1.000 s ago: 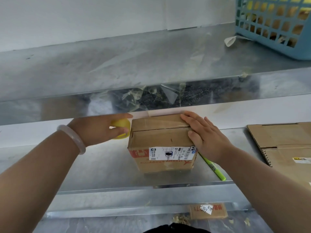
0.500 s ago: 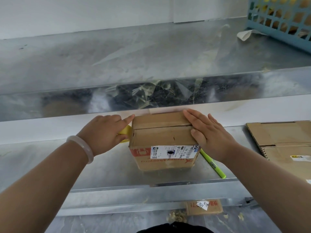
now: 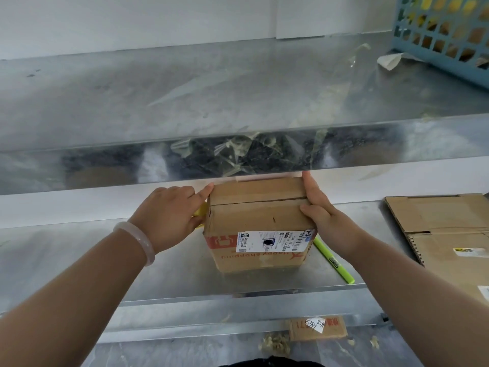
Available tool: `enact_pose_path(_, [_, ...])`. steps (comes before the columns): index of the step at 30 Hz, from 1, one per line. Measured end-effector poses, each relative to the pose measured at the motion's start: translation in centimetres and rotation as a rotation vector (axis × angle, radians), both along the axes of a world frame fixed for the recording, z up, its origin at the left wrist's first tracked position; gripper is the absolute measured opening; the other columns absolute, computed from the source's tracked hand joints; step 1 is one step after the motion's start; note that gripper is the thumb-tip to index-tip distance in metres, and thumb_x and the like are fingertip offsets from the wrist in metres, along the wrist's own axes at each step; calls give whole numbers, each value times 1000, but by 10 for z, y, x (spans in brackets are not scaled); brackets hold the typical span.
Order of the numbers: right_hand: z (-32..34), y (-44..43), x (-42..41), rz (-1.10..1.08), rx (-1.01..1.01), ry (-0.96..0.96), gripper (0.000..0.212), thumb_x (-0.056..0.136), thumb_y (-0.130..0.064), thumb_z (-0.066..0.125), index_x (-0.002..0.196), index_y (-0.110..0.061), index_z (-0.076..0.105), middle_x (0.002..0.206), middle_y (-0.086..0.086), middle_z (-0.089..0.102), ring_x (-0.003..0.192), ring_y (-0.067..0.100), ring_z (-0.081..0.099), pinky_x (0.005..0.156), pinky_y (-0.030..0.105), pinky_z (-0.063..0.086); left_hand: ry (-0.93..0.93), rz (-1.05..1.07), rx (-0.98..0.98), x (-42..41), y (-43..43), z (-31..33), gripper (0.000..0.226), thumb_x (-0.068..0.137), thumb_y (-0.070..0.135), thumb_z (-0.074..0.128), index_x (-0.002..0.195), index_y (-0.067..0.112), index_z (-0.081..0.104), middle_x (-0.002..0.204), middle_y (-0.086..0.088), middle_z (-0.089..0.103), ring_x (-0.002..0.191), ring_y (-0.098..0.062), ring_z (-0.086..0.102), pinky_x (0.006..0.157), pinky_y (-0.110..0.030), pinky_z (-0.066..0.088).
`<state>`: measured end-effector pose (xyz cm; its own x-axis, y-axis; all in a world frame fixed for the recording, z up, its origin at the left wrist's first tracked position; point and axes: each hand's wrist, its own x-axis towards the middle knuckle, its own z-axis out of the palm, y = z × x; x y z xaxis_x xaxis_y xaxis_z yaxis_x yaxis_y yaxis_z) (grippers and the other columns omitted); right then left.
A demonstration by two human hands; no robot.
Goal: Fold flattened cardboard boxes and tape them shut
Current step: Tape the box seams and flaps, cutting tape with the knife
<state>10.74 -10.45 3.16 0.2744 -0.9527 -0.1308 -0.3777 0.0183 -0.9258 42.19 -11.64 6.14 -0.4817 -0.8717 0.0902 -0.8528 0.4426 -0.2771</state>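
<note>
A small brown cardboard box (image 3: 258, 221) with a white shipping label stands on the lower metal shelf (image 3: 105, 260), its top flaps closed. My left hand (image 3: 169, 218) is at the box's left side and grips a yellow tape dispenser (image 3: 200, 214), which is mostly hidden under the hand. Its index finger points at the box's top left corner. My right hand (image 3: 321, 215) presses on the right side of the box with straight fingers, thumb on the top edge. A pale strip of tape (image 3: 258, 179) shows at the box's far top edge.
The upper shelf's front lip (image 3: 397, 144), stuck with tape scraps, hangs just above the box. A green marker (image 3: 334, 259) lies right of the box, flattened cardboard (image 3: 444, 226) further right. A blue basket (image 3: 447, 41) stands on the upper shelf.
My right hand has slid from the box's top to its right side. My left hand has moved in against the left side, its index finger now at the top corner.
</note>
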Motion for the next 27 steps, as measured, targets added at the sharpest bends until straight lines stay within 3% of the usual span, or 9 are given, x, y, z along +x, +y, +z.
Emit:
enact_pose_path(2, [-3, 1, 4, -102, 96, -140, 61, 105, -30, 31, 146, -61, -2, 133, -32, 38, 116, 2, 52, 91, 20, 44, 3, 4, -7, -2, 0, 0, 72, 88, 51, 18, 152, 19, 21, 89, 4, 58, 71, -11, 42, 66, -25, 34])
enact_pose_path(5, [-13, 4, 6, -236, 182, -257, 62, 93, -58, 42, 144, -64, 7, 112, -23, 59, 109, 17, 63, 102, 40, 46, 10, 15, 11, -3, 2, -1, 67, 91, 47, 25, 150, 15, 29, 86, 3, 59, 67, -11, 39, 63, -26, 36])
enact_pose_path(7, [-16, 4, 7, -284, 284, -375, 70, 81, -75, 49, 144, -47, 39, 107, -10, 71, 109, 20, 66, 106, 45, 44, 12, 23, 20, -3, 4, -2, 64, 90, 43, 32, 146, 11, 38, 79, 2, 59, 63, -11, 37, 58, -26, 34])
enact_pose_path(8, [-15, 5, 9, -281, 324, -407, 65, 83, -76, 46, 133, -36, 59, 108, -3, 74, 108, 21, 68, 105, 45, 44, 12, 25, 19, -3, 4, -2, 64, 89, 42, 33, 144, 10, 41, 77, 2, 59, 61, -10, 35, 57, -26, 33])
enact_pose_path(10, [-11, 3, 10, -270, 378, -446, 59, 95, -68, 34, 114, -26, 71, 113, 7, 73, 108, 24, 68, 104, 45, 45, 14, 20, 22, -4, 4, 0, 62, 89, 40, 37, 142, 9, 44, 75, 2, 59, 60, -11, 35, 55, -28, 35])
enact_pose_path(17, [-9, -5, 11, -232, 467, -512, 67, 101, -59, 12, 125, -23, 63, 117, 8, 71, 110, 23, 67, 94, 40, 49, 13, 29, 49, -7, 8, 4, 61, 86, 32, 60, 139, 5, 47, 70, 0, 58, 56, -11, 34, 52, -28, 36])
enact_pose_path(23, [-1, -7, 21, -403, 480, -460, 52, 103, -55, 28, 116, -20, 65, 105, 9, 74, 98, 26, 70, 84, 42, 56, 20, 5, 46, -5, 7, 6, 62, 85, 32, 62, 139, 6, 47, 74, -1, 60, 58, -13, 42, 54, -30, 41])
enact_pose_path(25, [2, -5, 26, -461, 453, -367, 52, 101, -56, 30, 112, -16, 61, 108, 6, 71, 98, 24, 68, 89, 43, 54, 32, 7, 44, -4, 7, 6, 63, 91, 37, 54, 145, 9, 39, 81, 1, 61, 63, -10, 40, 59, -29, 42])
enact_pose_path(27, [6, -6, 26, -464, 291, -159, 42, 103, -49, 27, 126, -21, 48, 123, -2, 56, 108, 20, 57, 86, 34, 47, 53, -4, 32, -5, 6, 5, 64, 95, 42, 44, 150, 14, 27, 91, 3, 61, 70, -9, 40, 68, -28, 44])
